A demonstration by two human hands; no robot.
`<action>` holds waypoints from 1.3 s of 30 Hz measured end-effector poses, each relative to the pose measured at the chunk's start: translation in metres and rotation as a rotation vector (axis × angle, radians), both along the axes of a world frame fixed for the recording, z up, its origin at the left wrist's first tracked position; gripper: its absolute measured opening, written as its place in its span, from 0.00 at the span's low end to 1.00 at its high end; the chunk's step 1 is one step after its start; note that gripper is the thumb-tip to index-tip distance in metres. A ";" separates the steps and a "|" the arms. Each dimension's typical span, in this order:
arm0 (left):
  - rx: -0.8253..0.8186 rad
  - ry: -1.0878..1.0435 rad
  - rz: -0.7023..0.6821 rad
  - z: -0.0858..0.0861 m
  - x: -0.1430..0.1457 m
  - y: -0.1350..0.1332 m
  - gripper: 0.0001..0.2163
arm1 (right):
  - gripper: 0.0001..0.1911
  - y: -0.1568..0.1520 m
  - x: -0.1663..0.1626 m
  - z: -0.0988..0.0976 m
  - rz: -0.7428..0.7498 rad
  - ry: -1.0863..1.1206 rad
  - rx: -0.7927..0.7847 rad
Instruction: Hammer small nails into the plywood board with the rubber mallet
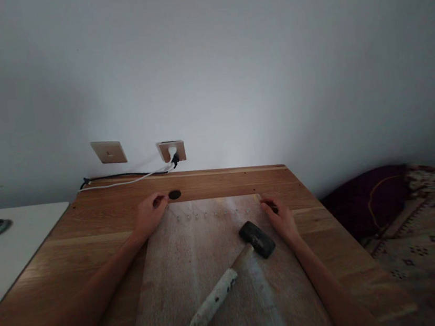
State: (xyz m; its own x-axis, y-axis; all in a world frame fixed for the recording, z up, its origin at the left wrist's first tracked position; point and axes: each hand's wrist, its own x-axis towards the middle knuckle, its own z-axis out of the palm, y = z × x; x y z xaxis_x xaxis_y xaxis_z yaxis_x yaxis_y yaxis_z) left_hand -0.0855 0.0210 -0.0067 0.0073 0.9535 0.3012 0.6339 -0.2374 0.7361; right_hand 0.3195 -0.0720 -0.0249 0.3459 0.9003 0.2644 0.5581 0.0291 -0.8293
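Observation:
A worn wooden board (170,295) lies flat on the wooden desk. Along its far edge runs a row of several small nails (206,214). My left hand (151,213) is at the board's far left corner, thumb and forefinger pinched together on it. At the far right corner my right hand (280,217) has its fingers curled in a pinch on the board's edge. Between my forearms a mallet (257,239) with a black head rests on the board, its pale, worn handle (214,301) slanting toward me. Neither hand touches it.
The desk (88,242) meets a plain wall, where a socket (172,151) holds plugs with a white and a black cable (124,180). A round dark hole (174,194) is by my left fingertips. A white surface (22,250) stands left; patterned fabric (429,242) lies right.

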 end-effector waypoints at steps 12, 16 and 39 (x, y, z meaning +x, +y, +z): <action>-0.061 -0.003 0.002 0.004 0.000 -0.007 0.16 | 0.20 -0.002 0.002 -0.003 -0.026 -0.069 -0.050; -0.011 0.044 -0.029 -0.001 -0.002 -0.006 0.15 | 0.20 0.000 0.002 -0.002 -0.028 -0.063 -0.058; 0.084 0.079 -0.132 -0.002 0.002 0.001 0.14 | 0.12 0.011 0.004 -0.007 -0.007 -0.161 0.018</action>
State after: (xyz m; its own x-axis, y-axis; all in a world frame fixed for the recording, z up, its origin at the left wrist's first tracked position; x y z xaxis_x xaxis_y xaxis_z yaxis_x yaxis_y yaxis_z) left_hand -0.0837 0.0221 -0.0091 0.1571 0.9143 0.3732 0.6481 -0.3806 0.6596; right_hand 0.3235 -0.0612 -0.0322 0.3043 0.8923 0.3334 0.6839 0.0390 -0.7285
